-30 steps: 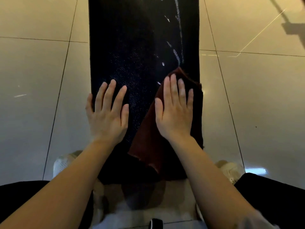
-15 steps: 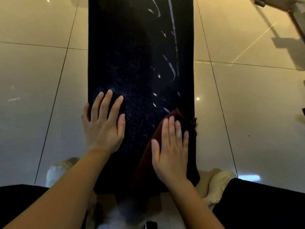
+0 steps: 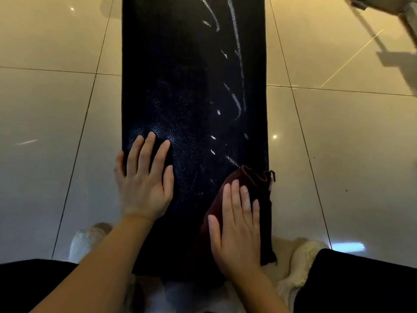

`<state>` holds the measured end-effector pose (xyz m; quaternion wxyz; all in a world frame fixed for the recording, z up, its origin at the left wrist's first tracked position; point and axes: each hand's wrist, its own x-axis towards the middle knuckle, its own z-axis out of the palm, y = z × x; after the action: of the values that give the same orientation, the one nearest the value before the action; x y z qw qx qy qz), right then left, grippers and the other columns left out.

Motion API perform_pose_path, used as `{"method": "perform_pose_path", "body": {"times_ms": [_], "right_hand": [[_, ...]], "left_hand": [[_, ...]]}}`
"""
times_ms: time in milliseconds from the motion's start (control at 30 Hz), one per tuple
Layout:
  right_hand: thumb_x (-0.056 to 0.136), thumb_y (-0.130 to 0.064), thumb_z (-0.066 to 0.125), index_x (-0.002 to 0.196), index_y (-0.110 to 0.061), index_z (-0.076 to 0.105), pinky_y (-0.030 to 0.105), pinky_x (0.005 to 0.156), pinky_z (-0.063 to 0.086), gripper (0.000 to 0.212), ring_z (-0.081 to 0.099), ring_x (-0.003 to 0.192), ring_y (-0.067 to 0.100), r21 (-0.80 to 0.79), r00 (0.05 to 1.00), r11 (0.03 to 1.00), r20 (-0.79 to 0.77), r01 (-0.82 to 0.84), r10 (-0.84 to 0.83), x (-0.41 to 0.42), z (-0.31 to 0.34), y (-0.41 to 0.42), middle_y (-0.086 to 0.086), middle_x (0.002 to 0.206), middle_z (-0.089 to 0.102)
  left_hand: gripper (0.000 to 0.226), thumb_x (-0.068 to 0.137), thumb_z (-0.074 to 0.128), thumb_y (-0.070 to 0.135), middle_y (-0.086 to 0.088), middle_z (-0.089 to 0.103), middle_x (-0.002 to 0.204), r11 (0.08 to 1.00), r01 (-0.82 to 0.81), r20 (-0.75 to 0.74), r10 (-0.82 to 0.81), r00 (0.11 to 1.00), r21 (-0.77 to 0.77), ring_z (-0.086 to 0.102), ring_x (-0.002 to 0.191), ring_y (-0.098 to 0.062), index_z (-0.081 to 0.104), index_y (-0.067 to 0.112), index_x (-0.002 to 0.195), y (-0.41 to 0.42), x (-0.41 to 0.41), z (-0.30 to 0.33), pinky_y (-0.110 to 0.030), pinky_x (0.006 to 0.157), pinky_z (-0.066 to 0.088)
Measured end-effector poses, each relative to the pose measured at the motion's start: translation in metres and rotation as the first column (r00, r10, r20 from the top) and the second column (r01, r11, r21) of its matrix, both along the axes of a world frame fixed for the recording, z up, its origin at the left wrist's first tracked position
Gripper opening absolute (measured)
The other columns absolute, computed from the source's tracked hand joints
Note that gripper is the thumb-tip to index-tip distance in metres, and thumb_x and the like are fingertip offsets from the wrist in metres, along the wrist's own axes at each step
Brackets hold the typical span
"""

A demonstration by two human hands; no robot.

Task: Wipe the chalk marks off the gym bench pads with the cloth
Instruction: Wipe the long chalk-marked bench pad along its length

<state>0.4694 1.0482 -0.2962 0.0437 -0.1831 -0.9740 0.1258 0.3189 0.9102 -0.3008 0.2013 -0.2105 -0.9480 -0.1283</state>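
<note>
- Progress: the task is part done, as judged from the pad surface. The left half of the bench pad reads dark and shows no clear chalk; the chalk marks remain on the right half.
- Remaining chalk: short dashes sit just beyond the cloth, and long streaks run along the right side up to the far edge of the view. Faint residue may also lie on the near left area, but glare on the textured cover makes this hard to confirm.
- Cloth position: the dark red cloth lies at the near right of the pad, with its right fold touching or slightly overhanging the pad's right edge.
- Right hand: flat, fingers straight, pressing down on the cloth. It does not grip it.
- Left hand: flat, fingers spread, resting on bare pad at the near left edge. It holds nothing and appears to act as a brace.
- Edges: the pad is narrow. The tiled floor lies directly beyond both long edges, so a sideways stroke can carry the cloth off the right edge.
- Open room: the lane ahead of the cloth, along the right side toward the far end, is unobstructed.
- Near end: the person's shoes and legs flank the pad, leaving little room to draw back.
</note>
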Motion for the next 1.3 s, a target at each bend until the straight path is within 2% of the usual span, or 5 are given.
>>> {"method": "perform_pose_path", "body": {"times_ms": [200,467,733,1000,1300], "right_hand": [[0.101,-0.046,0.019,0.153,-0.016,0.004,0.038,0.121,-0.006,0.062,-0.002,0.149,0.016,0.082,0.99,0.987,-0.025,-0.137,0.139,-0.09,0.022,0.027,0.002,0.162,0.004],[0.1,-0.039,0.029,0.152,-0.014,0.023,0.041,0.119,0.014,0.058,0.02,0.148,0.02,0.041,0.987,0.987,-0.025,-0.158,0.159,0.008,0.001,-0.005,0.004,0.16,0.022],[0.1,-0.041,0.02,0.155,-0.018,0.012,0.036,0.122,-0.004,0.06,-0.001,0.149,0.013,0.04,0.984,0.984,-0.035,-0.172,0.174,-0.109,0.033,0.023,0.001,0.163,0.01],[0.102,-0.039,0.026,0.153,-0.017,0.019,0.041,0.119,0.014,0.057,0.019,0.148,0.019,0.072,0.99,0.988,-0.024,-0.134,0.136,0.0,0.003,0.002,0.002,0.161,0.019],[0.1,-0.043,0.023,0.154,-0.017,0.014,0.04,0.121,0.002,0.061,0.007,0.15,0.018,0.079,0.995,0.993,-0.034,-0.091,0.094,-0.109,0.034,0.024,0.002,0.163,0.013]], "left_hand": [[0.051,0.096,0.035,0.035,-0.009,0.036,0.153,1.0,0.027,0.029,-0.027,0.999,0.005,0.025,0.143,-0.026,0.037,0.022,0.145,-0.001,-0.001,0.0,-0.048,0.116,0.015],[0.05,0.094,0.038,0.034,-0.01,0.039,0.15,0.999,0.021,0.015,-0.021,1.0,0.036,0.029,0.14,-0.028,0.04,0.021,0.142,0.002,-0.001,0.005,-0.043,0.117,0.014],[0.05,0.096,0.036,0.036,-0.01,0.037,0.151,1.0,0.031,0.046,-0.031,0.998,0.007,0.028,0.141,-0.028,0.039,0.021,0.144,-0.001,-0.001,0.003,-0.045,0.116,0.015],[0.05,0.094,0.038,0.035,-0.011,0.04,0.15,0.999,0.018,0.012,-0.018,1.0,0.029,0.032,0.139,-0.029,0.042,0.021,0.142,0.001,-0.001,0.002,-0.047,0.114,0.021],[0.051,0.094,0.037,0.036,-0.01,0.039,0.15,1.0,0.014,0.023,-0.014,1.0,0.016,0.032,0.14,-0.029,0.04,0.021,0.143,0.0,0.0,0.004,-0.047,0.113,0.021]]}}
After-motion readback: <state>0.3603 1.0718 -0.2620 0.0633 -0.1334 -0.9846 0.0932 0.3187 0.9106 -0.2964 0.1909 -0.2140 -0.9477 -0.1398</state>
